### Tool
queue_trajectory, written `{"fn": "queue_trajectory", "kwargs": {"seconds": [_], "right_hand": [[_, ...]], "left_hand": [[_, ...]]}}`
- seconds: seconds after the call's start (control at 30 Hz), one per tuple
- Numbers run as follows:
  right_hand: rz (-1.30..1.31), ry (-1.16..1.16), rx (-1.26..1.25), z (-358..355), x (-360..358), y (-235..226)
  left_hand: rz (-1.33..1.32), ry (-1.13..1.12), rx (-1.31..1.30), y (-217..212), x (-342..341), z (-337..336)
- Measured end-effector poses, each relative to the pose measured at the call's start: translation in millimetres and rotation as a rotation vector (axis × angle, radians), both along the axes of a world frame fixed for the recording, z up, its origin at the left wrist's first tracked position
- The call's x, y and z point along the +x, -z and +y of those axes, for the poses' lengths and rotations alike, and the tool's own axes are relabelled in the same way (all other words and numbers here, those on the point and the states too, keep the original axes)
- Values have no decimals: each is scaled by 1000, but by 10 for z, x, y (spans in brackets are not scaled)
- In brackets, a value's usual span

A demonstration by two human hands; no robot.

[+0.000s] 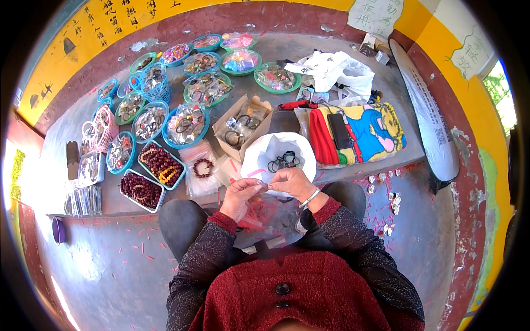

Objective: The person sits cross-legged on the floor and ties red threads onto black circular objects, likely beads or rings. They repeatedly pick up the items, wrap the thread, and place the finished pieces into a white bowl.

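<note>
My left hand [238, 198] and my right hand [293, 185] meet fingertip to fingertip, both pinched closed, just above the near edge of a white bag-lined container [251, 157]. Whatever sits between the fingertips is too small to make out. A pink strip [256, 172] shows just above the left fingers; I cannot tell if it is gripped. Several dark cord loops [287, 160] lie inside the container, beyond my right hand. To the left, a dark red bead bracelet [203, 167] rests on clear plastic bags [194, 187]. A silver bangle [309, 198] circles my right wrist.
A cardboard box [264, 118] with bagged bracelets stands behind the container. Round baskets [205, 128] of small bagged goods crowd the left and back. Beaded bracelets fill two trays [130, 199]. A phone [339, 131] lies on a colourful folded cloth [371, 132] at right. Pink scraps litter the floor.
</note>
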State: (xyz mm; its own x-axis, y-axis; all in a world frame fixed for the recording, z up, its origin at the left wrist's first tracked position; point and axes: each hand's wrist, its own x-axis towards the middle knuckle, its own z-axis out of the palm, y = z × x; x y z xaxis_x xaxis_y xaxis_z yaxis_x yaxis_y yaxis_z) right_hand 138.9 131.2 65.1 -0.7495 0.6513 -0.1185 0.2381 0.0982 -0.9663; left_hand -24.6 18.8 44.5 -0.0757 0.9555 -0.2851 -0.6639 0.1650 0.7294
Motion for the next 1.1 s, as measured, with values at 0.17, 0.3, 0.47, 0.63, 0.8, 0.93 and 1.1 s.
{"fn": "queue_trajectory", "kwargs": {"seconds": [0.17, 0.3, 0.47, 0.63, 0.8, 0.93, 1.1], "right_hand": [[-27, -37, 92, -47, -6, 1], [-52, -61, 216, -75, -15, -39], [-68, -92, 360, -82, -13, -24], [81, 41, 1029, -155, -61, -115], [166, -233, 1052, -403, -116, -115], [-111, -214, 1040, -439, -125, 63], [-285, -214, 1065, -401, -92, 224]], "left_hand": [[-37, 9, -17, 3, -7, -19], [-135, 6, -51, 24, -17, -15], [-83, 51, -46, 68, -32, -13], [56, -44, -201, 156, -24, 1], [244, -20, -209, 397, -33, 15], [236, 4, -165, 381, 37, 18], [520, 68, -122, 612, 38, 36]]}}
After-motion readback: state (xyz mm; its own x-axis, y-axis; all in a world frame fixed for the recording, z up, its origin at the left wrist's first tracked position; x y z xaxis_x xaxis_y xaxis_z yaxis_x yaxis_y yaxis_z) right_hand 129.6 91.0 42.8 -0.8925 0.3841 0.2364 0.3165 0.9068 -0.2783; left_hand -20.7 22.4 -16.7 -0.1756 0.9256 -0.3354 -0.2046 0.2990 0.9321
